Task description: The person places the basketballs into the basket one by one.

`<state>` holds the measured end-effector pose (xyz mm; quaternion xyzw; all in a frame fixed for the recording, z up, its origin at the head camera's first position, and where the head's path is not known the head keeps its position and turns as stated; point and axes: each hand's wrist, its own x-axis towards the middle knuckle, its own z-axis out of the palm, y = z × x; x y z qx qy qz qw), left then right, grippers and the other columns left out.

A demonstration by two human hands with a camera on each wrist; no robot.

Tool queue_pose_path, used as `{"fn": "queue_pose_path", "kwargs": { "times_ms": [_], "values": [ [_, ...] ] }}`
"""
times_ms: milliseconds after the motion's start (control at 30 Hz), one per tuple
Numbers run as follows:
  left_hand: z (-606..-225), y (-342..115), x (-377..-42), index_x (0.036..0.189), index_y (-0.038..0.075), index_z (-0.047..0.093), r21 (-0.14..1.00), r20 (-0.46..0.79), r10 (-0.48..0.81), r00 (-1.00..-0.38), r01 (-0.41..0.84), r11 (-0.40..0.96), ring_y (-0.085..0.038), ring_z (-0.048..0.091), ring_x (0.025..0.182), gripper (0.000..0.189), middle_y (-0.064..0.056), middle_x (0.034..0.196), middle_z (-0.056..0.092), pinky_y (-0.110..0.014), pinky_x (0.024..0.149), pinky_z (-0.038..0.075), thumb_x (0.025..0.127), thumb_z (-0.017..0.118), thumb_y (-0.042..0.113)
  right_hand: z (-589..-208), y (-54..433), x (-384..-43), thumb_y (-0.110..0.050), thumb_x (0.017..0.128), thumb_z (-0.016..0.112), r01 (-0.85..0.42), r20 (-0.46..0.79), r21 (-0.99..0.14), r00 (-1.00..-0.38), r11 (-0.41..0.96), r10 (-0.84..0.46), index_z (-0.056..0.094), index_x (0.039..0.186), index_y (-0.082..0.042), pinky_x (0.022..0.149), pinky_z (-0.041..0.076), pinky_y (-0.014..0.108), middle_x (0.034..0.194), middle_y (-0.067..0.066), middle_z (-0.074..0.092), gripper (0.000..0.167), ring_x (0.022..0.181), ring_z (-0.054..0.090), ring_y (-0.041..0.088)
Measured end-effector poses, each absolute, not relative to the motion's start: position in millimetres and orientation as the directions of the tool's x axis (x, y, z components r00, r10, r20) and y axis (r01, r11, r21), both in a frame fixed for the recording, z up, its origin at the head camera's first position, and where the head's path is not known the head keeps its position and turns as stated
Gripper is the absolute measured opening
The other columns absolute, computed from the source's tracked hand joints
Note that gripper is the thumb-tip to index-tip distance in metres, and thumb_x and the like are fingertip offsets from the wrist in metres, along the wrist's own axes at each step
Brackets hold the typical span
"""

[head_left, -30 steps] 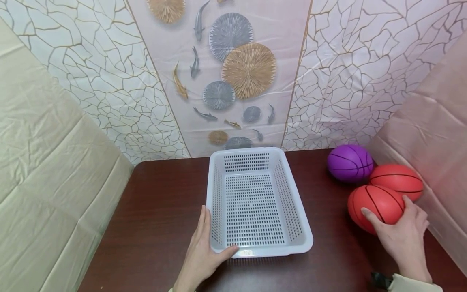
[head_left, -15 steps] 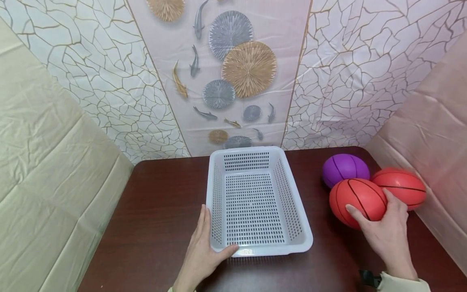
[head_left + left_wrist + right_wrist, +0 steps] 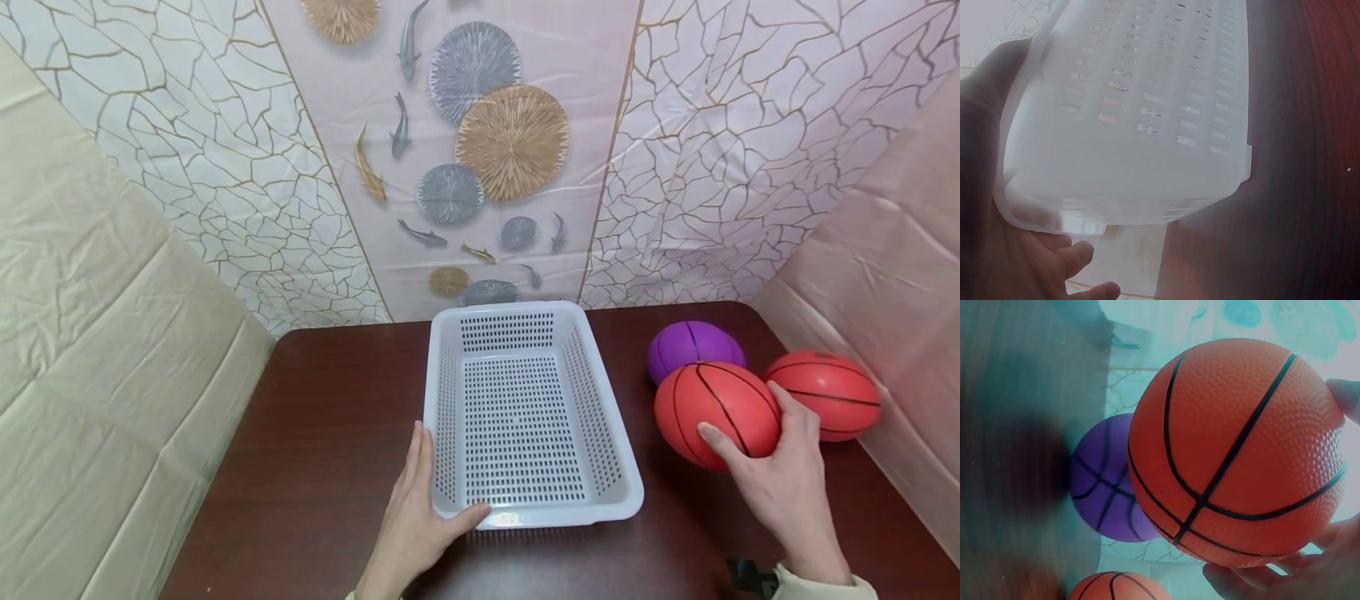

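Observation:
My right hand [image 3: 787, 487] grips a red toy basketball [image 3: 712, 408], thumb on the near side and fingers at the far right. The right wrist view shows this red basketball [image 3: 1235, 456] held off the tabletop, partly covering a purple basketball [image 3: 1100, 481]. In the head view the purple basketball [image 3: 690, 343] rests just behind the held one. A second red basketball [image 3: 832, 400] lies to the right. My left hand [image 3: 416, 521] rests on the near left corner of a white perforated plastic basket [image 3: 626, 467], thumb on its front rim, straight fingers along its left side.
Everything stands on a dark reddish-brown table [image 3: 337, 417]. A patterned cloth [image 3: 675, 183] hangs behind it. Beige fabric walls flank both sides; the right fabric wall [image 3: 915, 333] is close to the second red basketball. Nothing lies inside the basket.
My right hand has carried the red basketball left and off the tabletop, away from the other red one. The purple basketball has shifted left and nearer. Left hand and basket stay put.

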<state>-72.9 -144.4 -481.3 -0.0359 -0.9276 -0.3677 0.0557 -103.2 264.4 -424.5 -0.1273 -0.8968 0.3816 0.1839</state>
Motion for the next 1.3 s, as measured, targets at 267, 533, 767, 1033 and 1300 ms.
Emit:
{"fn": "queue_pose_path", "kwargs": {
  "times_ms": [267,533,767,1033,1300],
  "values": [
    [-481.7,-144.2,-72.9,0.158,0.016,0.006,0.675,0.128,0.023,-0.992,0.104,0.730,-0.038,0.026,0.141,0.124,0.013,0.162,-0.005,-0.069,0.100,0.030,0.069,0.073,0.070,-416.2,253.7,-100.4,-0.031,0.078,0.081,0.019,0.288,-0.744,-0.893,0.668,0.346,0.026,0.154,-0.013,0.087,0.036,0.065,0.141,0.022,0.034,0.096,0.116,0.041,0.047],
    [-481.5,-144.3,-72.8,0.157,0.016,0.007,0.676,0.122,0.019,-0.992,0.097,0.731,-0.038,0.026,0.141,0.123,0.013,0.162,-0.005,-0.068,0.100,0.031,0.068,0.073,0.071,-410.1,242.4,-98.7,-0.028,0.077,0.082,-0.008,0.314,-0.751,-0.885,0.661,0.345,0.030,0.153,-0.020,0.089,0.040,0.039,0.141,0.016,0.037,0.092,0.119,0.040,0.038],
    [-481.7,-144.0,-73.2,0.158,0.016,0.007,0.674,0.126,0.018,-0.992,0.099,0.732,-0.039,0.027,0.140,0.123,0.013,0.162,-0.005,-0.069,0.099,0.031,0.069,0.071,0.072,-406.1,233.4,-98.6,-0.026,0.076,0.083,-0.053,0.339,-0.752,-0.886,0.657,0.317,0.031,0.153,-0.024,0.076,0.030,0.009,0.139,0.012,0.039,0.092,0.120,0.039,0.031],
    [-481.8,-143.9,-72.6,0.157,0.016,0.007,0.680,0.126,0.018,-0.992,0.100,0.726,-0.038,0.026,0.141,0.123,0.013,0.162,-0.005,-0.069,0.100,0.030,0.069,0.071,0.072,-405.6,222.5,-98.0,-0.021,0.072,0.085,-0.128,0.386,-0.745,-0.883,0.654,0.267,0.032,0.152,-0.028,0.083,0.029,0.006,0.143,0.007,0.040,0.095,0.122,0.036,0.021],
    [-481.5,-143.8,-72.2,0.158,0.016,0.008,0.683,0.131,0.016,-0.991,0.102,0.723,-0.040,0.028,0.140,0.122,0.013,0.162,-0.004,-0.069,0.098,0.032,0.069,0.073,0.069,-408.0,211.3,-98.9,-0.015,0.067,0.087,-0.226,0.442,-0.744,-0.872,0.629,0.209,0.037,0.150,-0.023,0.090,0.030,0.011,0.141,0.010,0.042,0.098,0.120,0.040,0.024]
  ]
}}
